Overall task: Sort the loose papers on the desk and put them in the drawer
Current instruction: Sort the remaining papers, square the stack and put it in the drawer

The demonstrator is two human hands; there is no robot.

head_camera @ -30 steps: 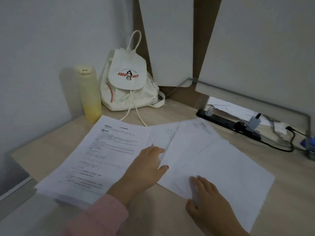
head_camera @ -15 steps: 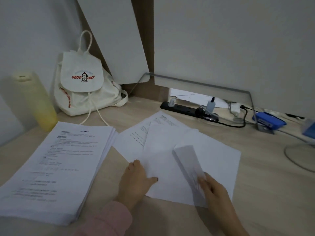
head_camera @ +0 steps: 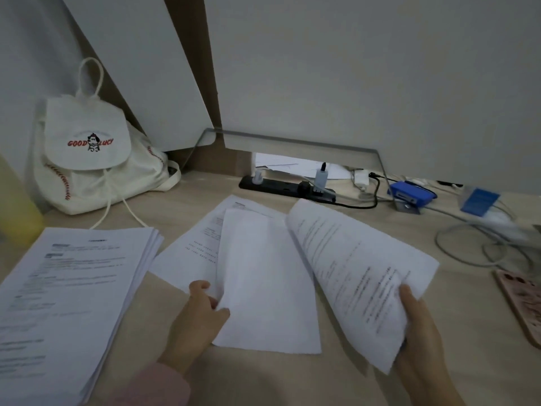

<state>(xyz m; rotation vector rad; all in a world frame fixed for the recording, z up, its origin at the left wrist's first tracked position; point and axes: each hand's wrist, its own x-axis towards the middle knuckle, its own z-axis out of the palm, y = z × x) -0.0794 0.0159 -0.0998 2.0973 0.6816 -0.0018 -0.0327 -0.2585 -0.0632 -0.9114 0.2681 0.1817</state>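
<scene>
now raised since a moment ago, the printed sheet (head_camera: 360, 273) is gripped by the right hand (head_camera: 421, 326), likely for checking; left hand (head_camera: 199, 315) pinches the loose papers (head_camera: 263, 282) right of the stack (head_camera: 67, 288), steadying them.

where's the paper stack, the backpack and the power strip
paper stack (head_camera: 73, 288), head view, on the top printed sheet
backpack (head_camera: 87, 136), head view, on the front flap
power strip (head_camera: 275, 186), head view, on its black top face

Your stack of printed pages (head_camera: 67, 288) lies flat by the tabletop's (head_camera: 439, 332) left front edge. At the middle, a blank sheet (head_camera: 263, 282) overlaps a printed sheet (head_camera: 190, 253). To its right, a printed page (head_camera: 351, 273) curls upward, lifted.
</scene>
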